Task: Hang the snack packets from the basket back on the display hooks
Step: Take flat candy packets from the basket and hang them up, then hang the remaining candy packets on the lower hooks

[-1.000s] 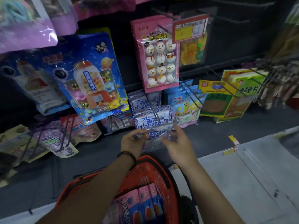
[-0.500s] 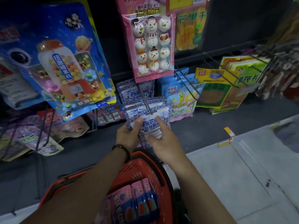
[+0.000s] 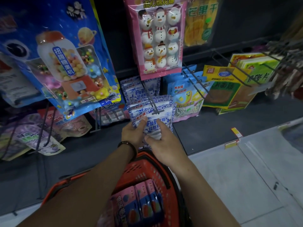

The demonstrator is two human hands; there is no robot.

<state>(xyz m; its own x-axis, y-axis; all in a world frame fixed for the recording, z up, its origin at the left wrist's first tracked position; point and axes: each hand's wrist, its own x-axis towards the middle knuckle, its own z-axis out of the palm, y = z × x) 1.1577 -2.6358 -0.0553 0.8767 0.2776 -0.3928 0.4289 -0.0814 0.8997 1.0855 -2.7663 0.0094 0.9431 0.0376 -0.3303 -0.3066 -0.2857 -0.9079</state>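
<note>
Blue-white packet [image 3: 155, 126] is pinched by left hand [image 3: 132, 133] and right hand [image 3: 164, 145]; keep it level, slide it gently along the hook [image 3: 153, 106] above them.

Both bare forearms rise from the bottom edge of the frame and converge just below its centre, the left from the lower left with a dark bracelet [image 3: 127, 145] at the wrist, the right from the lower right. The left hand [image 3: 133, 133] grips the left edge of a blue-and-white packet [image 3: 152, 128], thumb on its front and fingers behind. The right hand [image 3: 165, 145] holds its lower right side, thumb pointing left across the front and fingers reaching up.
</note>
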